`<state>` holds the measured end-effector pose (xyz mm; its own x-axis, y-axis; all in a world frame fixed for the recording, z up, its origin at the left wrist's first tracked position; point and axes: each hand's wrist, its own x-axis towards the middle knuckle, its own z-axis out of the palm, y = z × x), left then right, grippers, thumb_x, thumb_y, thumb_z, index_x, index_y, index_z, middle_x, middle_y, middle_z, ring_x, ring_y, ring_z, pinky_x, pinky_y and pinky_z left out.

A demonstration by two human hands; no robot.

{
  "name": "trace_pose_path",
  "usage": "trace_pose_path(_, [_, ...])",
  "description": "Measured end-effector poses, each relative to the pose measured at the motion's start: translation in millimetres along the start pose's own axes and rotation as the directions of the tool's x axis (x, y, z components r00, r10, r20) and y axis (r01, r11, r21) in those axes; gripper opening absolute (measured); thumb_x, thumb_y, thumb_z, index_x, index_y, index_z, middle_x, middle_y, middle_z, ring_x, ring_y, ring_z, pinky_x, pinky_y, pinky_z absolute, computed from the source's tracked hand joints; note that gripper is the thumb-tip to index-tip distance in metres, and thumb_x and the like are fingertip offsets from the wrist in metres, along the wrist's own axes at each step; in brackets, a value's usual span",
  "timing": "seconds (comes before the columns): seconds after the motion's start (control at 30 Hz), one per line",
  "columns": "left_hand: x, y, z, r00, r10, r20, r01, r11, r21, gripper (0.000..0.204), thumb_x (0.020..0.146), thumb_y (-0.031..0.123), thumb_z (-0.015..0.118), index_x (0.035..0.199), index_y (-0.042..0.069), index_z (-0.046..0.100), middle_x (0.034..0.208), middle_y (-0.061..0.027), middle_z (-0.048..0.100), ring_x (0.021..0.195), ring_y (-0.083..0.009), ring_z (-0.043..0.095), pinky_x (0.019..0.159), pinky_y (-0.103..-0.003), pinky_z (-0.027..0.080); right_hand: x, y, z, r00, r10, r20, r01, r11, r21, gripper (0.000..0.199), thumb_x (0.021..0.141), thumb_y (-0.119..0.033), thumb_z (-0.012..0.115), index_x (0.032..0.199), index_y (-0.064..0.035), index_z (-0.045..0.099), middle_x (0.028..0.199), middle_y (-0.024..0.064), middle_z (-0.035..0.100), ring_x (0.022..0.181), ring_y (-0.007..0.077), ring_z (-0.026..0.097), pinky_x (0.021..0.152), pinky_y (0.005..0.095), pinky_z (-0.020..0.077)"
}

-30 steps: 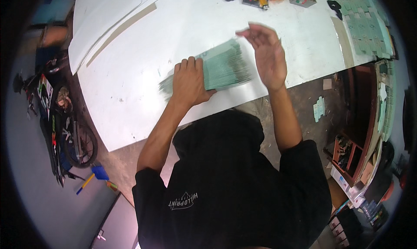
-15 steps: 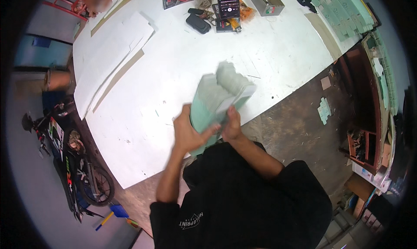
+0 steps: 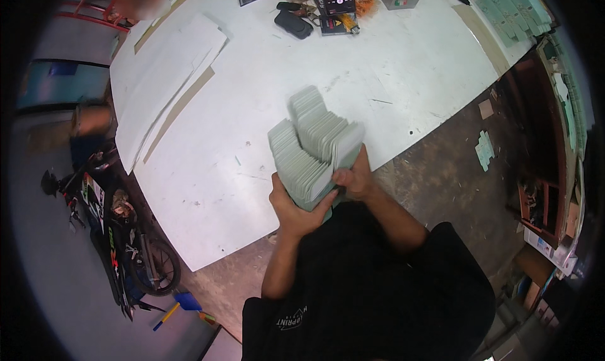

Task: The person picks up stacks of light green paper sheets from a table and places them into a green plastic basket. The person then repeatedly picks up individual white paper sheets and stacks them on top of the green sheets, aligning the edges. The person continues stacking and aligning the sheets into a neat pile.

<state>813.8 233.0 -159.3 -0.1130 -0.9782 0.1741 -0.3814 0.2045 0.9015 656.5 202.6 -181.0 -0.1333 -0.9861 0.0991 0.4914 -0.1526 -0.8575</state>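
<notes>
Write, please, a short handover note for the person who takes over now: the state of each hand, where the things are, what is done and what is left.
Left hand: shut under the stack of pale green cards, bearing it from below.
Right hand: shut on the stack's right edge, fanning the cards.
The stack is held up in front of the chest, off the white table.
More green cards lie in rows at the table's far right corner; white sheets lie on its left.
Done: the cards are gathered in one bundle.
Left: the bundle is uneven, not yet squared or set down.
</notes>
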Motion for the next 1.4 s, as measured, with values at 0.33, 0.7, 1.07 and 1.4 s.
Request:
trace_pose_path(0.33, [-13.4,-19.9,10.7,0.992,0.102,-0.070,-0.096,0.992,0.088,0.076,0.071,0.023,0.093,0.129,-0.006,0.055,0.098,-0.0203,0.075,0.091,-0.0311,0.077,0.079,-0.039,0.060,23.7,-19.1,-8.8,0.999,0.015,0.032,-0.011,0.993,-0.119,0.063,0.101,-0.062,0.055,0.107,0.0007,0.056,0.097,0.0048,0.062,0.090,0.0125,0.056,0.079,0.0284,0.0474])
trace_pose_path(0.7, [-72.3,-36.9,-22.1,0.921,-0.383,-0.066,0.325,0.852,-0.411,0.063,0.081,0.003,0.081,0.139,-0.005,0.059,0.134,-0.0176,0.063,0.123,-0.0314,0.060,0.110,-0.045,0.046,-18.7,8.7,10.5,0.986,-0.144,0.089,0.168,0.891,-0.422,0.082,0.099,-0.076,0.044,0.091,0.0032,0.063,0.079,0.0184,0.063,0.070,0.0253,0.063,0.061,0.0385,0.0473])
trace_pose_path(1.07, [32.9,17.5,-50.8,0.970,-0.244,0.013,0.227,0.920,0.320,0.069,0.073,0.030,0.096,0.120,-0.003,0.057,0.117,-0.0226,0.066,0.104,-0.0392,0.066,0.093,-0.047,0.053,2.4,32.4,-61.6,0.989,0.020,0.145,0.075,0.777,-0.625,0.057,0.103,-0.035,0.060,0.148,0.0011,0.052,0.132,0.0262,0.064,0.125,0.0386,0.062,0.109,0.0441,0.0472])
trace_pose_path(1.4, [45.5,-38.7,-57.4,0.957,-0.152,0.247,-0.108,0.602,0.791,0.104,0.069,0.026,0.094,0.145,-0.016,0.038,0.119,-0.0271,0.057,0.108,-0.0429,0.054,0.098,-0.051,0.045,222.2,15.4,-219.2,0.888,-0.453,-0.079,0.068,0.299,-0.952,0.026,0.096,-0.018,0.069,0.114,0.0010,0.073,0.093,0.0216,0.074,0.086,0.0345,0.074,0.079,0.0445,0.0582])
